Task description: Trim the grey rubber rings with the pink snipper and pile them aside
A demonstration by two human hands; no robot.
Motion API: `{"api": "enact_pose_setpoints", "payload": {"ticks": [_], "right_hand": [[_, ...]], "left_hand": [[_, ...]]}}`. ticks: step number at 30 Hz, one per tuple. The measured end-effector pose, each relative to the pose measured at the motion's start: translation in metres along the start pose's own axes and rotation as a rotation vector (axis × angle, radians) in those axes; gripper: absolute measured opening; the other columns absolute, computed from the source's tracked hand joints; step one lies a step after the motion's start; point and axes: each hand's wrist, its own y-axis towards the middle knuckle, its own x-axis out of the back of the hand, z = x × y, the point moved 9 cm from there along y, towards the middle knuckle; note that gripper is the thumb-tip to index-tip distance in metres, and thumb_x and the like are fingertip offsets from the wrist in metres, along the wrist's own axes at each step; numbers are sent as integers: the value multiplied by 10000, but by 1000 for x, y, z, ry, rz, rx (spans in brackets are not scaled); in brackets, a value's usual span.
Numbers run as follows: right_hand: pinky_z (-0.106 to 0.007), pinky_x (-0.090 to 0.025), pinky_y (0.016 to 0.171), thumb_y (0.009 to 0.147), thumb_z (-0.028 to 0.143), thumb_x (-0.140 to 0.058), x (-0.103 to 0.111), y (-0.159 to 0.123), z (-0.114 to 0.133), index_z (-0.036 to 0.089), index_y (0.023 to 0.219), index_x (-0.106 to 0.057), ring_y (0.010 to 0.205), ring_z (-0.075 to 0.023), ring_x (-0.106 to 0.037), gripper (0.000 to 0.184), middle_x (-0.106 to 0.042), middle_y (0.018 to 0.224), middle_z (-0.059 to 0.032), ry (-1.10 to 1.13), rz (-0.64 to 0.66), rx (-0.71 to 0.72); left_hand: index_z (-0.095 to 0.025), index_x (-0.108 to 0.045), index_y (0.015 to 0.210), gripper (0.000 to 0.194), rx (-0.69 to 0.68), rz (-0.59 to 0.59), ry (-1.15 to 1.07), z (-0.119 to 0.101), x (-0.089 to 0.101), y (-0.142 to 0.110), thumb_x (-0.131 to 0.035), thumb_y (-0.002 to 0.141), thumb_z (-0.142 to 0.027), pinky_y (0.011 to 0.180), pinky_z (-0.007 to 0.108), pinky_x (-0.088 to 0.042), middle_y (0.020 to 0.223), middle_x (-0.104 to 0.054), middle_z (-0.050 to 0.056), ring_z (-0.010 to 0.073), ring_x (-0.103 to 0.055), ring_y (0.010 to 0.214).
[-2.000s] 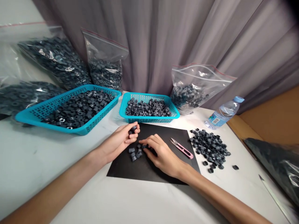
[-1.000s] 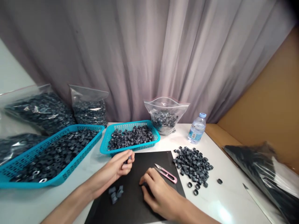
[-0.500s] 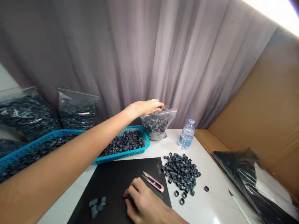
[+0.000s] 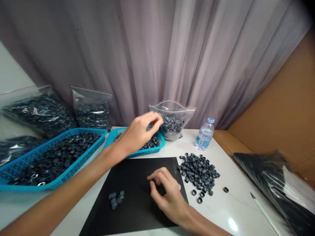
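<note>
My left hand [image 4: 145, 131] is in the air above the right-hand blue basket, just in front of a clear zip bag [image 4: 173, 126] with its mouth gaping. Its fingers are loosely curled, slightly blurred, and nothing shows in them. Small dark grey plastic rings partly fill the bag. Over the black mat [image 4: 133, 183] is my right hand [image 4: 168, 193], thumb and fingers bent and apart around a bare gap. It covers the pink thread snips [image 4: 179, 187], leaving only a bit of the handle visible. Several grey pieces [image 4: 116, 200] lie together on the mat's left part.
A loose heap of rings [image 4: 199, 172] lies right of the mat, before a water bottle [image 4: 204, 135]. Two blue baskets [image 4: 81, 165] [image 4: 157, 150] hold more rings. Filled bags [image 4: 92, 109] stand at the back left. A pen-like tool [image 4: 264, 213] and dark plastic bag [image 4: 265, 177] are at right.
My left hand has drawn back from the zip bag's top toward me, and the bag's mouth shows. My right hand has risen slightly and shifted right, over the snips. The view has shifted.
</note>
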Motion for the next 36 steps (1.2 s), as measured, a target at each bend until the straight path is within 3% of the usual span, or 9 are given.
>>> {"api": "enact_pose_setpoints", "payload": {"ticks": [2, 5, 8, 16, 22, 30, 34, 36], "right_hand": [[-271, -476, 735, 917, 115, -539, 11, 0, -2, 213, 1044, -624, 805, -148, -564, 182, -586, 920, -27, 52, -86, -31], [-280, -472, 742, 941, 153, -553, 15, 1, -2, 217, 1040, -651, 792, -146, -557, 154, -615, 921, -27, 110, -65, -49], [-294, -484, 775, 959, 194, -562, 10, 1, -5, 226, 1035, -661, 832, -156, -570, 129, -629, 937, -32, 167, 20, -67], [-295, -515, 816, 956, 251, -613, 1, -6, -19, 260, 1184, -522, 860, -146, -609, 246, -633, 948, -16, 374, 41, -199], [-275, -495, 802, 959, 277, -618, 6, -9, -22, 261, 1114, -617, 869, -145, -595, 156, -632, 953, -16, 340, 28, -251], [-284, -484, 725, 957, 313, -617, 9, -12, -27, 227, 1022, -662, 779, -144, -571, 117, -621, 918, -26, 385, -19, -288], [-275, -483, 690, 933, 349, -648, 8, -11, -30, 212, 943, -641, 740, -139, -574, 138, -616, 855, -12, 420, -9, -338], [-272, -485, 681, 909, 368, -679, 7, -10, -32, 211, 916, -624, 742, -141, -580, 167, -614, 839, -7, 437, -1, -367]], "left_hand": [[-229, -670, 1012, 259, 201, 125, -189, 23, -29, -55, -505, 974, -425, 820, 286, -465, 982, -708, 10, 174, -635, 881], [-248, -679, 1164, 316, 478, 266, -555, 46, -71, -126, -556, 947, -442, 922, 306, -490, 1119, -733, 24, 195, -670, 1006], [-248, -691, 1223, 340, 604, 315, -813, 48, -91, -161, -556, 954, -408, 978, 315, -490, 1189, -734, 37, 198, -677, 1048], [-183, -769, 985, 240, 755, 187, -913, 57, -90, -177, -724, 841, -369, 858, 303, -554, 930, -782, 48, 202, -724, 880], [-174, -720, 919, 218, 816, 178, -939, 58, -90, -180, -769, 802, -351, 850, 283, -547, 908, -772, 46, 179, -714, 866], [-216, -676, 1056, 300, 787, 186, -942, 53, -93, -181, -765, 806, -357, 798, 267, -557, 927, -773, 21, 191, -731, 905], [-240, -688, 1049, 238, 745, 209, -907, 45, -97, -181, -730, 839, -343, 900, 279, -539, 1004, -768, 7, 187, -713, 988], [-251, -677, 1041, 220, 707, 180, -847, 40, -97, -179, -727, 844, -335, 860, 261, -537, 999, -756, -7, 170, -706, 952]]}}
